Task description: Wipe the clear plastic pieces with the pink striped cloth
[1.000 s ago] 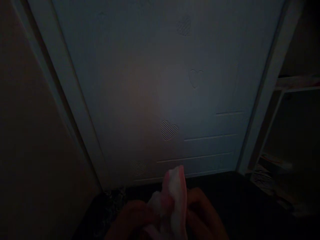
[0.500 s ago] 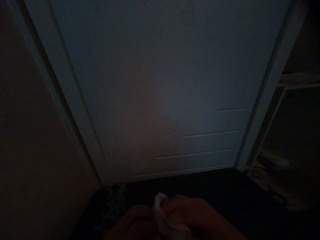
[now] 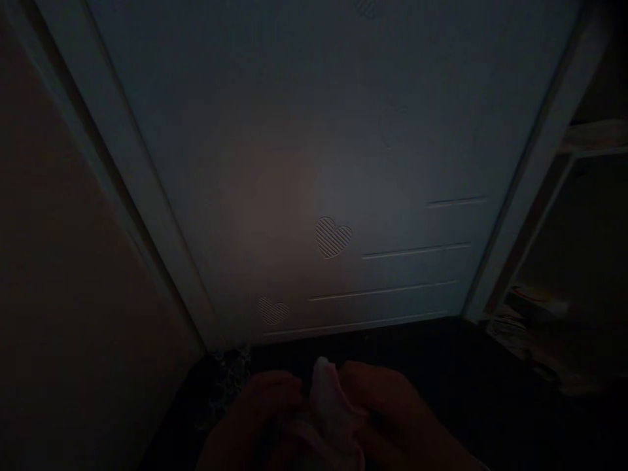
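A small pale cloth (image 3: pixel 331 399) with pinkish edges is bunched between my two hands at the bottom of the dim view. My left hand (image 3: pixel 260 412) is closed on its left side, fingers curled. My right hand (image 3: pixel 392 405) grips it from the right, fingers bent round it. The cloth's lower part runs down toward the bottom edge of the view. Darkness hides the fingertips and finer folds.
A pale door (image 3: pixel 275 176) with carved hearts and lines stands ahead, in a frame. A wall (image 3: pixel 73 261) is on the left. Shelves (image 3: pixel 598 154) with blurred items are on the right. The floor (image 3: pixel 432 353) is dark.
Both hands and the cloth appear slightly higher. The cloth's top has changed from a curled loop to a more upright fold. The door's carvings have shifted slightly upward in view.
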Demonstrator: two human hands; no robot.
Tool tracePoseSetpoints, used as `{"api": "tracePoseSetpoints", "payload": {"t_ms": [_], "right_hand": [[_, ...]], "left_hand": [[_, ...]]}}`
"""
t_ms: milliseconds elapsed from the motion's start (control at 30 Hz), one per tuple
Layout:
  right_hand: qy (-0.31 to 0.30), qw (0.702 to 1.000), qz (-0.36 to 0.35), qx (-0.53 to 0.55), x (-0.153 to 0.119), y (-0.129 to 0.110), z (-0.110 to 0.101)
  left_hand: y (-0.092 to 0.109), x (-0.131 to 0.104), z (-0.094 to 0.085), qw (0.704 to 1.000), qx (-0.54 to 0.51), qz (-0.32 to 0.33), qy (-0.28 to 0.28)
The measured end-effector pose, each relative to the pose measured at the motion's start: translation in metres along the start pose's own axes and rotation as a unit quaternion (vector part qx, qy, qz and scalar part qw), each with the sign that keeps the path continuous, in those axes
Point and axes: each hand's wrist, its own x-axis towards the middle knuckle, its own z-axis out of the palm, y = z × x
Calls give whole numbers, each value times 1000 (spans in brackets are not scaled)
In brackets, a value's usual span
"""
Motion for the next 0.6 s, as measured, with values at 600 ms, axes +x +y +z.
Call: {"api": "tracePoseSetpoints", "payload": {"t_ms": [600], "right_hand": [[24, 996, 26, 86, 9, -3, -3]], "left_hand": [[7, 0, 7, 973, -84, -215, -29]]}}
